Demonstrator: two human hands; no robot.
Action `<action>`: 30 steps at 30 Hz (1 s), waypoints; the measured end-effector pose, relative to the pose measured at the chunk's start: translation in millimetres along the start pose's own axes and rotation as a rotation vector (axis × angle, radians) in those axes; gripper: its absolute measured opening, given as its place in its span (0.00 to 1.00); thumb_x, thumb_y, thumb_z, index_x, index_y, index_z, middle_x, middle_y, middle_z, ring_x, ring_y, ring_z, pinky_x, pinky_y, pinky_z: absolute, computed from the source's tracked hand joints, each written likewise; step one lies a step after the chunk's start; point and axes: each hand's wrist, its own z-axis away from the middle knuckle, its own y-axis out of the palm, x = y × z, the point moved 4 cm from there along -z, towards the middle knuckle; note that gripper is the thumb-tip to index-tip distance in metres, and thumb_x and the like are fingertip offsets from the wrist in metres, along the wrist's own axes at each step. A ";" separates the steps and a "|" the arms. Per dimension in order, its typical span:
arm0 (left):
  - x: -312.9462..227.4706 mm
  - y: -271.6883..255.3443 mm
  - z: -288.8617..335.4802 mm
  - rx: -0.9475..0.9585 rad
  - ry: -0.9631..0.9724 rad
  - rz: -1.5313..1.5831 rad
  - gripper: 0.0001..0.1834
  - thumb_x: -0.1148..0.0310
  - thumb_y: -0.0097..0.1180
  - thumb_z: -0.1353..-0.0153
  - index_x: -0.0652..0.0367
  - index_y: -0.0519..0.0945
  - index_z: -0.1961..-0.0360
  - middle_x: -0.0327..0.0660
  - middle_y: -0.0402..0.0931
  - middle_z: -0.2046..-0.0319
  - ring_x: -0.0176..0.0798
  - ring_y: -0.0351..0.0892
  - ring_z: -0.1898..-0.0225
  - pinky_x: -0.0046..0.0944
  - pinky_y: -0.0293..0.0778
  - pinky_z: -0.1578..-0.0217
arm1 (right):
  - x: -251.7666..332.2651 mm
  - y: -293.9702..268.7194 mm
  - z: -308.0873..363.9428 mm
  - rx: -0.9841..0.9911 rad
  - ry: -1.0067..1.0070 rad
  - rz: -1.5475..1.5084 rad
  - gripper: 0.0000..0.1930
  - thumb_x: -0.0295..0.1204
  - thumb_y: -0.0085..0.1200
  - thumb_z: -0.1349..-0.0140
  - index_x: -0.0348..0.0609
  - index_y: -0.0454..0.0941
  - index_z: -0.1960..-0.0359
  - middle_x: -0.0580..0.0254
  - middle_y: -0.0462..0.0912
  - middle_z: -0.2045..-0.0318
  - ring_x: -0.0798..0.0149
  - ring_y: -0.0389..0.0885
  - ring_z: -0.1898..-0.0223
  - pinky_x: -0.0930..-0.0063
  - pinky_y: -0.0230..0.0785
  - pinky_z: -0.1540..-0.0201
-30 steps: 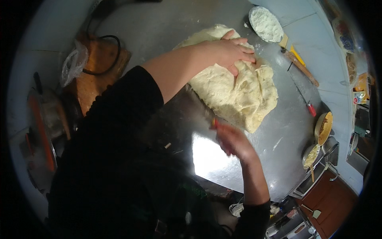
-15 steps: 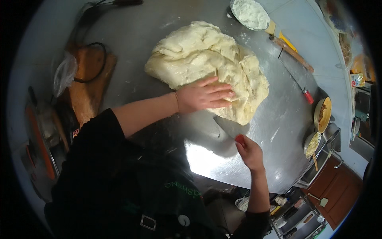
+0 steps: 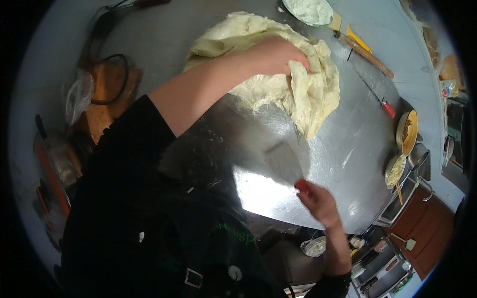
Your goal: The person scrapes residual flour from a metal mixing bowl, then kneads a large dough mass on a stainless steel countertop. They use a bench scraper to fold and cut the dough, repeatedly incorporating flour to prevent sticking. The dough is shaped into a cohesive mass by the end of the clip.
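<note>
A large mass of pale, sticky dough (image 3: 315,107) lies spread on the metal worktop (image 3: 343,164). My left hand (image 3: 283,55) is closed on a fold of it at the top, and the fingers are partly buried, with a flap of dough lying over their ends. The forearm hides the dough's near left side. In my right hand (image 3: 320,202) is the red handle of a dough scraper. Its wide metal blade (image 3: 283,161) rests low over the worktop, apart from the dough's near edge.
Past the dough stands a bowl of white flour (image 3: 310,11). A rolling pin (image 3: 365,54), a yellow-handled brush (image 3: 358,39) and a thin red-handled tool (image 3: 387,108) lie at the right. Two bowls (image 3: 407,133) (image 3: 396,171) sit at the right edge. A wooden board (image 3: 107,99) is at left.
My left hand has gone from lying flat on the dough's near side to gripping it farther away, folding the near part over. The right hand with the scraper has shifted slightly nearer and right.
</note>
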 end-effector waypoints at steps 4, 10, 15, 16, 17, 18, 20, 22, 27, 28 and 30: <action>-6.8 1.9 3.5 0.074 -0.080 0.053 0.20 0.74 0.57 0.56 0.49 0.79 0.58 0.40 0.78 0.61 0.44 0.76 0.60 0.38 0.70 0.58 | 0.6 32.4 -15.2 -0.131 0.022 0.087 0.14 0.38 0.51 0.43 0.49 0.75 0.56 0.56 0.81 0.67 0.52 0.79 0.65 0.66 0.71 0.61; -44.2 -2.0 12.3 0.338 0.013 -0.226 0.28 0.69 0.55 0.52 0.53 0.70 0.45 0.48 0.69 0.48 0.47 0.64 0.44 0.41 0.62 0.45 | 113.3 30.2 -133.6 -0.201 -0.213 -0.104 0.13 0.38 0.52 0.42 0.40 0.74 0.66 0.56 0.78 0.76 0.57 0.77 0.77 0.68 0.70 0.74; -57.5 -66.7 80.1 -0.415 -0.004 0.160 0.27 0.73 0.57 0.54 0.56 0.72 0.48 0.47 0.72 0.52 0.46 0.68 0.47 0.41 0.63 0.45 | 109.1 -0.8 -84.9 0.326 0.011 -1.066 0.16 0.37 0.54 0.41 0.36 0.74 0.60 0.69 0.70 0.82 0.77 0.66 0.89 0.84 0.56 0.90; -46.4 -77.0 101.2 -0.622 0.039 0.176 0.27 0.74 0.57 0.54 0.57 0.72 0.48 0.46 0.73 0.53 0.46 0.69 0.48 0.41 0.63 0.46 | 98.2 4.7 -64.9 0.324 0.081 -1.009 0.16 0.36 0.53 0.41 0.35 0.73 0.58 0.69 0.70 0.82 0.78 0.66 0.89 0.84 0.56 0.90; -35.3 -73.5 124.1 -0.700 -0.044 0.069 0.26 0.76 0.56 0.54 0.57 0.73 0.49 0.46 0.73 0.54 0.46 0.69 0.48 0.41 0.64 0.46 | 83.8 11.7 -38.9 0.314 0.154 -0.957 0.17 0.35 0.53 0.40 0.34 0.73 0.56 0.70 0.70 0.83 0.78 0.66 0.89 0.85 0.56 0.90; -28.9 -62.7 147.6 -0.776 -0.129 -0.044 0.25 0.77 0.56 0.54 0.57 0.74 0.50 0.45 0.74 0.54 0.47 0.70 0.49 0.41 0.64 0.46 | 68.2 20.8 -16.5 0.282 0.202 -0.741 0.16 0.34 0.52 0.40 0.34 0.73 0.56 0.70 0.70 0.84 0.79 0.66 0.89 0.85 0.56 0.89; -31.0 -25.6 173.3 -0.697 -0.007 -0.197 0.24 0.78 0.55 0.54 0.55 0.75 0.51 0.45 0.72 0.52 0.46 0.69 0.47 0.44 0.62 0.45 | 30.4 39.5 25.2 0.134 0.227 -0.478 0.16 0.35 0.51 0.40 0.35 0.74 0.56 0.68 0.73 0.83 0.75 0.69 0.87 0.82 0.59 0.86; -46.0 18.9 174.5 -0.488 0.030 -0.323 0.26 0.73 0.56 0.55 0.47 0.76 0.50 0.43 0.66 0.44 0.44 0.62 0.40 0.49 0.55 0.40 | -13.8 46.9 38.5 -0.048 0.157 -0.336 0.17 0.36 0.51 0.41 0.35 0.75 0.57 0.63 0.76 0.81 0.70 0.72 0.84 0.77 0.64 0.81; -56.1 70.7 92.3 -0.151 0.326 -0.546 0.32 0.56 0.59 0.52 0.38 0.67 0.42 0.36 0.56 0.36 0.40 0.47 0.33 0.48 0.47 0.36 | -47.4 50.1 1.7 -0.249 0.127 -0.169 0.15 0.33 0.49 0.41 0.33 0.74 0.58 0.56 0.75 0.82 0.64 0.76 0.80 0.68 0.67 0.74; -52.3 71.6 76.2 -0.199 0.328 -0.554 0.34 0.56 0.60 0.53 0.38 0.66 0.42 0.35 0.55 0.36 0.40 0.46 0.33 0.48 0.46 0.36 | -33.9 42.3 -17.5 -0.259 0.127 -0.190 0.14 0.33 0.49 0.41 0.33 0.74 0.60 0.57 0.75 0.82 0.65 0.75 0.82 0.69 0.67 0.76; -38.0 74.7 52.6 -0.285 0.309 -0.582 0.37 0.54 0.61 0.55 0.36 0.64 0.41 0.34 0.55 0.36 0.39 0.44 0.32 0.48 0.44 0.36 | 9.8 23.0 -65.1 -0.266 0.114 -0.312 0.13 0.34 0.48 0.40 0.34 0.74 0.64 0.60 0.74 0.84 0.68 0.73 0.85 0.72 0.65 0.81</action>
